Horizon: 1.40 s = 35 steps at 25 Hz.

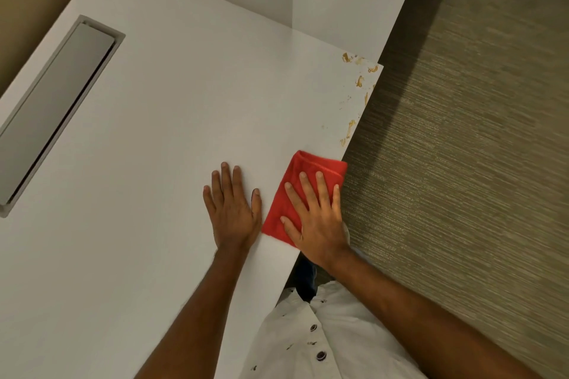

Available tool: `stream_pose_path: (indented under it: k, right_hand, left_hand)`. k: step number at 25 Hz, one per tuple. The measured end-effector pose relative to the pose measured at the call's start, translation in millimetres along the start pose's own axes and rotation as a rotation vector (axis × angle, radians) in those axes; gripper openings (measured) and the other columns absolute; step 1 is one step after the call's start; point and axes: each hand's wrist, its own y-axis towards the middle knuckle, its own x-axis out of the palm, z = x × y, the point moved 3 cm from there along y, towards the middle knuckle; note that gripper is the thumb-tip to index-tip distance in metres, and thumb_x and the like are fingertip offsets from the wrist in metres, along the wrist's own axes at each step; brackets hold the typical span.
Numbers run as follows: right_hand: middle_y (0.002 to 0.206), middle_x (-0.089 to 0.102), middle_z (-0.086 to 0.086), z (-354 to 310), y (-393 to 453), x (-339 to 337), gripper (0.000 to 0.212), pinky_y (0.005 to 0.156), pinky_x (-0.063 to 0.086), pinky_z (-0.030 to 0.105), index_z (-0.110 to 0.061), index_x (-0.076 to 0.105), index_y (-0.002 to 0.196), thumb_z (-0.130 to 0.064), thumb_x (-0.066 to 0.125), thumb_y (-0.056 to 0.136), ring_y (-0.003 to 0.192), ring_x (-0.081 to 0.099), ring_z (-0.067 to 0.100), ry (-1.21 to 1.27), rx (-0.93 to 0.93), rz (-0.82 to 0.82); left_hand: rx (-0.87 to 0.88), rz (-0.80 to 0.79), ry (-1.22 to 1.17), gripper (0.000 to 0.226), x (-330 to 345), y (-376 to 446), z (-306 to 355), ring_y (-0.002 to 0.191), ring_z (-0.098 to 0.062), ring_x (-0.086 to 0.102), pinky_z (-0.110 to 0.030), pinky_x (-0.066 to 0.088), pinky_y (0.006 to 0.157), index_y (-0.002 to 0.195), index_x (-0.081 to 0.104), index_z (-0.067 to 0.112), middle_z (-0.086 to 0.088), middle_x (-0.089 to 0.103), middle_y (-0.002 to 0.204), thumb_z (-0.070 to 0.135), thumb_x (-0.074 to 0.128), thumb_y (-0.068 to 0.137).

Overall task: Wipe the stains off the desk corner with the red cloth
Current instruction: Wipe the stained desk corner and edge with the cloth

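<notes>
White desk (pixel 160 138), folded red cloth (pixel 295 190) at its right edge, yellowish stains (pixel 358 81) near the corner

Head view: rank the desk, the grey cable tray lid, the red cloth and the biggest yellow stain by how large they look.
1. desk, by far the largest.
2. cable tray lid.
3. red cloth, partly hidden under the right hand, so its full size is unsure.
4. yellow stain, smallest.
</notes>
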Motion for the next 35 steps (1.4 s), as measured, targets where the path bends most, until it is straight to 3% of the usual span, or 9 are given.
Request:
stream_pose_path:
  k: [4, 9, 11, 14, 18, 23, 30, 35]
  right_hand:
    - [0.17, 0.029, 0.011, -5.1, 8.4, -0.4, 0.068, 0.122, 0.013, 0.075, -0.024, 0.045, 0.154, -0.059, 0.045, 0.096, 0.162, 0.011, 0.039, 0.001, 0.047, 0.008]
    - [0.169, 0.034, 0.012, 9.9, 73.0, -12.8, 0.063, 0.123, 0.01, 0.075, -0.022, 0.059, 0.131, -0.07, 0.034, 0.101, 0.16, 0.016, 0.042, 0.036, 0.268, 0.07]
    - [0.17, 0.031, 0.01, 23.7, 91.3, -17.5, 0.064, 0.122, 0.013, 0.075, -0.022, 0.054, 0.14, -0.069, 0.035, 0.101, 0.16, 0.015, 0.041, 0.027, 0.313, 0.075]
    - [0.174, 0.02, 0.009, 27.3, 95.4, -19.2, 0.072, 0.121, 0.013, 0.076, -0.027, 0.027, 0.163, -0.066, 0.026, 0.103, 0.161, 0.01, 0.04, -0.043, 0.31, 0.029]
    - [0.176, 0.007, 0.009, 0.6, 55.1, -8.3, 0.071, 0.118, 0.016, 0.077, -0.029, 0.009, 0.167, -0.062, 0.022, 0.105, 0.162, 0.002, 0.04, -0.044, 0.258, -0.022]
    - [0.177, 0.005, 0.009, -8.2, 40.5, -2.1, 0.07, 0.118, 0.019, 0.076, -0.03, 0.006, 0.167, -0.06, 0.02, 0.106, 0.162, 0.001, 0.04, -0.028, 0.212, -0.025]
    - [0.176, 0.014, 0.007, 31.3, 95.4, -19.8, 0.066, 0.12, 0.021, 0.075, -0.029, 0.016, 0.166, -0.057, 0.025, 0.107, 0.162, 0.007, 0.038, 0.011, 0.303, -0.021]
    - [0.176, 0.009, 0.008, 29.1, 87.3, -22.2, 0.066, 0.123, 0.018, 0.071, -0.026, 0.013, 0.167, -0.054, 0.02, 0.108, 0.163, 0.0, 0.038, 0.074, 0.316, -0.018]
  left_hand:
    - [0.002, 0.01, 0.003, 0.071, 0.5, -0.3, -0.4, 0.162, -0.029, 0.009, -0.055, 0.012, 0.131, 0.166, 0.014, 0.019, -0.008, 0.012, 0.175, 0.053, 0.029, 0.106]
    - [0.009, 0.003, 0.011, 0.069, -0.9, -0.2, -1.1, 0.162, -0.031, 0.011, -0.055, 0.012, 0.131, 0.165, 0.018, 0.016, -0.01, 0.014, 0.175, 0.05, 0.032, 0.106]
    - [0.008, -0.001, 0.004, 0.069, -2.7, -1.5, 0.4, 0.162, -0.032, 0.012, -0.055, 0.012, 0.131, 0.164, 0.02, 0.015, -0.01, 0.014, 0.174, 0.049, 0.032, 0.106]
    - [0.003, -0.008, -0.002, 0.068, -6.3, -1.4, 2.9, 0.162, -0.033, 0.014, -0.055, 0.012, 0.131, 0.164, 0.022, 0.013, -0.012, 0.016, 0.174, 0.048, 0.033, 0.106]
    - [0.001, -0.029, 0.021, 0.069, -9.6, -1.7, 4.4, 0.161, -0.034, 0.015, -0.056, 0.013, 0.13, 0.163, 0.024, 0.012, -0.013, 0.017, 0.174, 0.048, 0.032, 0.105]
    - [0.003, -0.039, 0.045, 0.07, -9.1, 0.3, 5.2, 0.161, -0.035, 0.014, -0.056, 0.014, 0.13, 0.163, 0.023, 0.012, -0.013, 0.016, 0.174, 0.05, 0.028, 0.104]
    - [-0.001, -0.026, 0.046, 0.069, -11.9, -1.5, 8.6, 0.16, -0.036, 0.017, -0.056, 0.014, 0.129, 0.163, 0.025, 0.01, -0.014, 0.018, 0.173, 0.047, 0.029, 0.104]
    - [-0.001, -0.017, 0.053, 0.071, -10.7, -3.4, 8.3, 0.16, -0.037, 0.018, -0.057, 0.014, 0.129, 0.163, 0.025, 0.01, -0.014, 0.019, 0.173, 0.048, 0.026, 0.103]
